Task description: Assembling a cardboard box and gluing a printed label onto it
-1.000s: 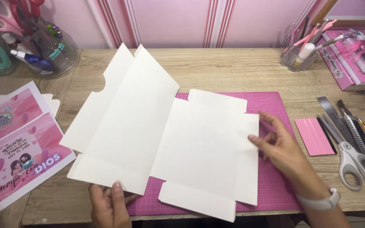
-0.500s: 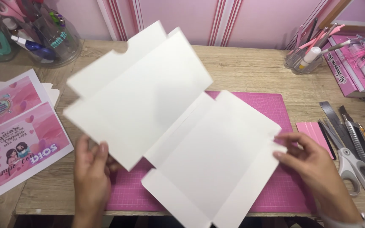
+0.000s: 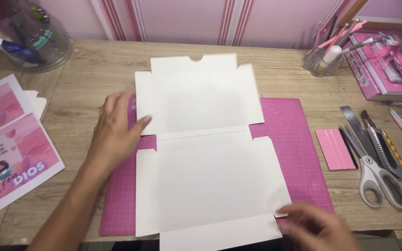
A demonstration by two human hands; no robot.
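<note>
In the head view, a white die-cut card blank (image 3: 201,153) is laid flat and unfolded on the pink cutting mat (image 3: 298,139) (no panel raised yet). The left hand (image 3: 115,130) is pressed open-fingered on its left edge; the right hand (image 3: 317,227) is spread at its lower right corner, nothing gripped.

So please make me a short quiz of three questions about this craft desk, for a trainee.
1. True or false: the white die-cut card sheet lies flat on the pink cutting mat.
2. Which hand touches the sheet's left edge?
A. left hand
B. right hand
3. Fill in: right of the mat, between it and the scissors, lies a pink ____.

Key: 1 true; 2 A; 3 squeegee.
</note>
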